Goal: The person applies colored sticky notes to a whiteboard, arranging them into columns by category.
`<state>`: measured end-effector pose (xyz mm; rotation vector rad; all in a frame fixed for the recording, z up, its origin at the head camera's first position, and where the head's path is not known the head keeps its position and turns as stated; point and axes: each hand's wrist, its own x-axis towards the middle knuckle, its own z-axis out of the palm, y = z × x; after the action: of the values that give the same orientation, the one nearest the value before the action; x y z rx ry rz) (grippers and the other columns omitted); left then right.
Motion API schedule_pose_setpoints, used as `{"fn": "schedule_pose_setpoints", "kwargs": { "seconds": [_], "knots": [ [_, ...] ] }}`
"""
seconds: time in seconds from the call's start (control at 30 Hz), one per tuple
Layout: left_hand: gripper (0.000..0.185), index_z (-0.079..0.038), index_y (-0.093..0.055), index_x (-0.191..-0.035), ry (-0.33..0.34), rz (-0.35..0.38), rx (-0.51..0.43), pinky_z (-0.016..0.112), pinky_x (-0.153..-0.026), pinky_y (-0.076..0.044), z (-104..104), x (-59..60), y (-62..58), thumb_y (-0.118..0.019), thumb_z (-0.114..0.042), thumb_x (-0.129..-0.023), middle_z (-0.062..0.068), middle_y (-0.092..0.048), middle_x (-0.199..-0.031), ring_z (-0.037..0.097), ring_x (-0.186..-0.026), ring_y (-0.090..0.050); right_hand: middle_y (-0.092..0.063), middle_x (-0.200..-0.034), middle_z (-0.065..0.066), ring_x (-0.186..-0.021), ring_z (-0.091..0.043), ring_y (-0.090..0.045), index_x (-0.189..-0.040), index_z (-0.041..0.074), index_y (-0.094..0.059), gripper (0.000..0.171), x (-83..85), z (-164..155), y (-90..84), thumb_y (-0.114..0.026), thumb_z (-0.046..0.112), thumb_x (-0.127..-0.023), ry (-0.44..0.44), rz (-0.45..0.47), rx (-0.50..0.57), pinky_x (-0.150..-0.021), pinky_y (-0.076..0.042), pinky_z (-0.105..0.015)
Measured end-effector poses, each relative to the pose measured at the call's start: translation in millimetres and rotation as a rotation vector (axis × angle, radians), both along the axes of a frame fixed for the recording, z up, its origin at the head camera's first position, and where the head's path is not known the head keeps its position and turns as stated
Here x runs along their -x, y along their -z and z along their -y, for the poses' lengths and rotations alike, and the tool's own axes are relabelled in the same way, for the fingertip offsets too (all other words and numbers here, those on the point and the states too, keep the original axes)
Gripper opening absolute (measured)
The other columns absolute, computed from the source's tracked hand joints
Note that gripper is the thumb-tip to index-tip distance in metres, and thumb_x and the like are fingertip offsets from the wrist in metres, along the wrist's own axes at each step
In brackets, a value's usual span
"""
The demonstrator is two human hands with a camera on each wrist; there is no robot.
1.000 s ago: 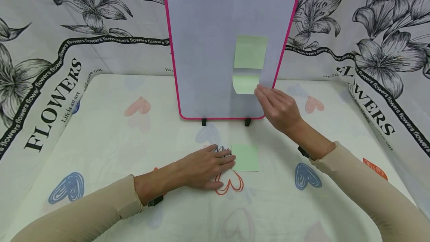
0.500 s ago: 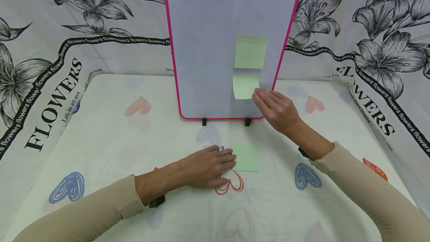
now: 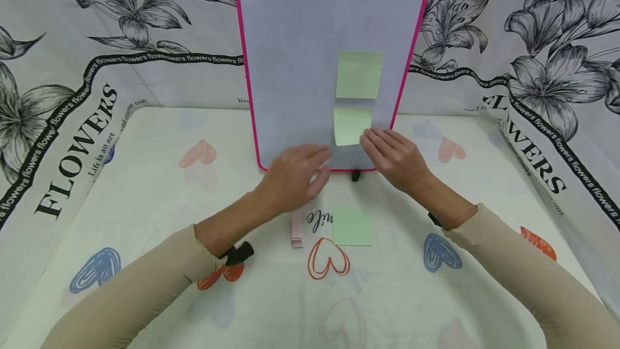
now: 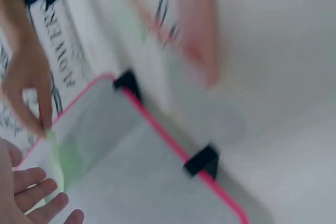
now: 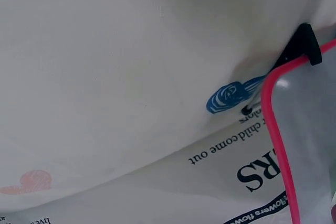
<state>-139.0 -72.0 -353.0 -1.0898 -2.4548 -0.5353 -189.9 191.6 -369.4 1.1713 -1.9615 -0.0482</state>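
Observation:
My right hand point(image 3: 394, 158) pinches the lower right corner of a pale green sticky note point(image 3: 352, 123) on the whiteboard point(image 3: 290, 69). That note's lower edge curls outward. In the left wrist view the right hand point(image 4: 29, 80) holds the note point(image 4: 55, 163) by fingertips and thumb. My left hand point(image 3: 295, 176), slightly blurred, is raised in front of the board's lower edge with its fingers loosely extended, holding nothing. A second green sticky note point(image 3: 360, 75) is stuck flat just above the first. On the table lies a green sticky pad point(image 3: 352, 226) with a narrow pink pad point(image 3: 297, 230) left of it.
The pink-framed board stands upright at the back on black feet point(image 3: 356, 175); the left hand hides the other foot in the head view. A heart-printed cloth point(image 3: 271, 295) covers the table, and a floral-printed cloth point(image 3: 184, 82) hangs behind.
My left hand has lifted off the table beside the green pad and risen toward the board, uncovering the pink pad. My right hand has moved slightly down and left with the note's corner.

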Motion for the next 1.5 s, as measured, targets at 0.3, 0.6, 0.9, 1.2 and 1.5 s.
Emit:
{"fn": "schedule_pose_setpoints", "kwargs": {
  "seconds": [0.3, 0.6, 0.9, 1.2, 1.5],
  "knots": [
    [0.054, -0.006, -0.043, -0.151, -0.116, -0.249, 0.423, 0.051, -0.116, -0.026, 1, 44.0, -22.6, -0.05, -0.021, -0.1, 0.007, -0.037, -0.158, 0.024, -0.149, -0.025, -0.07, -0.11, -0.023, -0.102, -0.036, -0.068, -0.112, -0.008, -0.066, 0.018, 2.2, 3, -0.6, -0.056, -0.002, -0.097, 0.038, -0.011, -0.024, -0.083, -0.057, -0.047],
    [0.058, -0.007, -0.037, -0.154, -0.153, -0.326, 0.597, 0.054, -0.117, -0.022, 4, 57.0, -21.4, -0.048, -0.026, -0.1, 0.006, -0.031, -0.161, 0.024, -0.15, -0.022, -0.054, -0.141, -0.023, -0.132, -0.034, -0.051, -0.136, -0.007, -0.056, 0.06, 12.8, 9, -7.3, -0.073, 0.02, -0.085, 0.05, -0.002, -0.133, -0.109, -0.041, -0.045],
    [0.059, -0.009, -0.036, -0.154, -0.088, -0.36, 0.575, 0.054, -0.119, -0.017, 16, 68.7, -15.6, -0.049, -0.021, -0.099, 0.006, -0.032, -0.161, 0.025, -0.15, -0.021, -0.033, -0.158, -0.019, -0.147, -0.031, -0.029, -0.15, -0.003, -0.039, 0.065, 28.9, 18, -16.5, -0.06, 0.023, -0.094, 0.043, 0.034, -0.329, -0.12, -0.023, -0.043],
    [0.06, -0.011, -0.034, -0.156, -0.081, -0.396, 0.568, 0.054, -0.12, -0.015, 20, 71.8, -11.6, -0.049, -0.022, -0.099, 0.004, -0.031, -0.161, 0.024, -0.15, -0.023, -0.031, -0.158, -0.021, -0.148, -0.032, -0.028, -0.151, -0.002, -0.037, 0.066, 35.6, 15, -15.6, -0.059, 0.021, -0.094, 0.049, 0.015, -0.364, -0.12, -0.021, -0.043],
    [0.06, -0.011, -0.033, -0.156, -0.083, -0.384, 0.582, 0.054, -0.12, -0.012, 20, 72.0, -11.0, -0.049, -0.023, -0.099, 0.004, -0.028, -0.162, 0.025, -0.151, -0.021, -0.027, -0.159, -0.023, -0.148, -0.034, -0.025, -0.152, -0.001, -0.036, 0.064, 37.3, 16, -8.8, -0.051, 0.029, -0.098, 0.057, 0.032, -0.347, -0.12, -0.021, -0.043]
  ]
}}
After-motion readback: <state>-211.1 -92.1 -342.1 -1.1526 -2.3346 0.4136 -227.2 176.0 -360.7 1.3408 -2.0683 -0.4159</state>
